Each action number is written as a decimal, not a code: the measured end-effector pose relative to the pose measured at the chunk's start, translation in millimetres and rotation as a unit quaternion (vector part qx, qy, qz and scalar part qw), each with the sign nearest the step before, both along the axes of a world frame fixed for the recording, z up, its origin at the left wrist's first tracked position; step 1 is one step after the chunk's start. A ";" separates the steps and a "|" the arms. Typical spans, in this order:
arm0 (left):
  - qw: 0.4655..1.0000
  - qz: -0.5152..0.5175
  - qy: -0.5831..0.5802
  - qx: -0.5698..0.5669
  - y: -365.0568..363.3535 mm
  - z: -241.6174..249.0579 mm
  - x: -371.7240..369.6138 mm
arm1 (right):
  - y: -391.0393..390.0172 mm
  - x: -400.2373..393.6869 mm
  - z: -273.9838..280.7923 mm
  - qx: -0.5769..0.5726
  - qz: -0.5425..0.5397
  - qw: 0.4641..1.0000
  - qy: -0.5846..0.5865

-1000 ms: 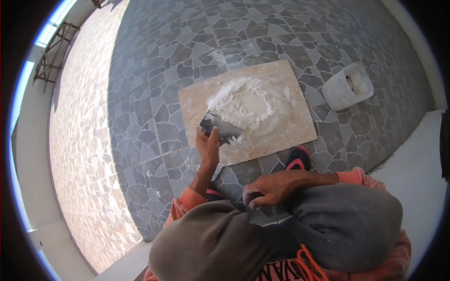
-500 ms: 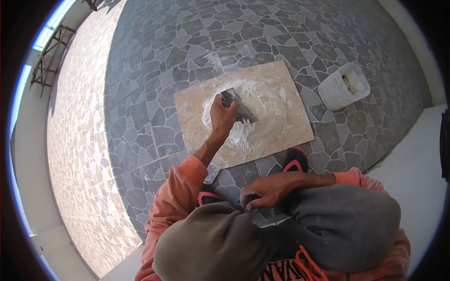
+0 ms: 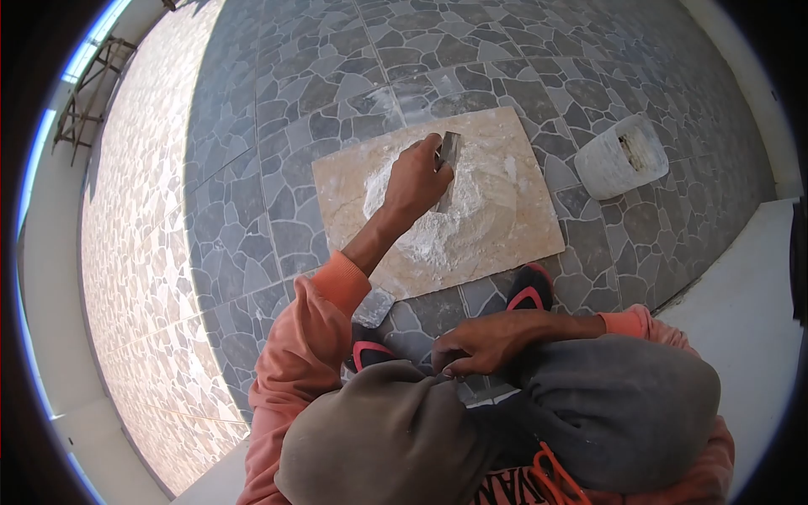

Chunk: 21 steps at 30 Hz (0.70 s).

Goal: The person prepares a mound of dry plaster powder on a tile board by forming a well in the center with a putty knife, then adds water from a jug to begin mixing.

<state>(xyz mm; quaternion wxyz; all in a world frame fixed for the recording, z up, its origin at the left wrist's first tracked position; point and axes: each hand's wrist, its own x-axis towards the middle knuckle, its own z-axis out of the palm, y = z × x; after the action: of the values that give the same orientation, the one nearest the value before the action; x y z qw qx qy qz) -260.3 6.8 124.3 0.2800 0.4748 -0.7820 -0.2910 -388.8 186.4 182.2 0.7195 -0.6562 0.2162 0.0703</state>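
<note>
Over white powder heap (image 3: 439,239), just swung flat grey metal blade (image 3: 450,150) steeper; gripped in left hand (image 3: 415,182); can't tell grip of right hand (image 3: 481,343).

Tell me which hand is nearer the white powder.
Left. The left hand is over the white powder; the right hand is farther back, between the knees.

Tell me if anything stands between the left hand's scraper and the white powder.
Nothing visible does: the left hand holds the scraper right over the powder on the board, and the bucket stands aside, to the right.
</note>
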 end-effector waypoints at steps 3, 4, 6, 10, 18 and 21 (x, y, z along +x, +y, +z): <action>1.000 0.018 0.011 0.019 -7.8 5.9 19.7 | 1.8 -2.3 -2.4 -0.002 -0.008 1.000 -0.008; 0.999 0.020 0.010 0.033 -16.6 5.1 31.5 | 2.2 -2.8 -2.7 -0.002 -0.011 1.000 -0.009; 0.995 0.027 0.031 0.093 -37.1 3.1 60.2 | 2.9 -3.6 -3.9 -0.005 -0.015 1.000 -0.017; 0.971 0.071 0.096 0.206 -59.1 -0.8 117.7 | 0.3 -3.4 -4.5 0.008 -0.006 1.000 -0.024; 0.975 0.127 -0.057 0.175 -92.5 -84.2 193.8 | -10.1 -10.3 1.0 0.027 0.017 0.999 0.003; 0.979 0.106 -0.092 0.149 -102.1 -103.2 206.0 | -12.1 -12.4 0.6 0.031 0.016 0.999 0.009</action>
<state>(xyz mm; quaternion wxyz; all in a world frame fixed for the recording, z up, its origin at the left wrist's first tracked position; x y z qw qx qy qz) -54.3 -95.3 21.1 0.1621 0.6164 -0.6972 -0.3282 -401.2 174.3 182.9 0.7361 -0.6366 0.2098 0.0940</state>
